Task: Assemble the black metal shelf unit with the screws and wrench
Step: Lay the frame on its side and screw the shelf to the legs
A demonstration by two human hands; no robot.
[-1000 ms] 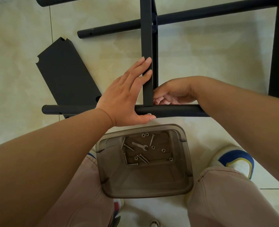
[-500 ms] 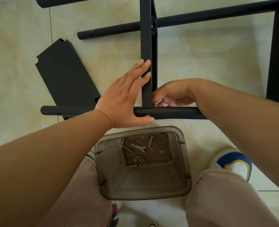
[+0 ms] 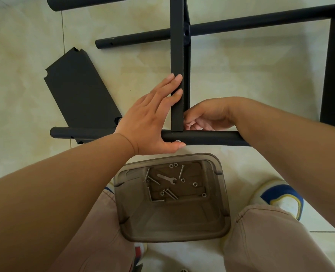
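Left of the left grip, a flat black shelf panel (image 3: 80,91) lies tilted on the tiled floor (image 3: 21,55), its lower corner running under the near round tube (image 3: 207,138), whose long axis goes left to right across the view. The left hand (image 3: 151,118) is spread open, not closed on anything: its fingers (image 3: 175,83) press flat against the left face of the upright shelf edge (image 3: 177,75), and its thumb lies along the near side of the tube, touching a silver screw head (image 3: 177,141) seated there. That screw is the hinge of what follows; its shank should run away from the thumb, through the tube and toward the right grip on the far side. The right hand (image 3: 207,115) is curled at the corner where shelf edge meets tube, just right of the left grip's fingertips, so it is the nearer one to the screw's far end. Whether it pinches a nut, or anything at all, I cannot tell: its fingertips are tucked behind the panel and tube. Toward the person from both grips, a clear brown plastic bin (image 3: 172,197) holds the small wrench (image 3: 166,178), loose screws (image 3: 170,194) and nuts (image 3: 195,184), untouched. The far tube (image 3: 241,26) and frame are cut off above.
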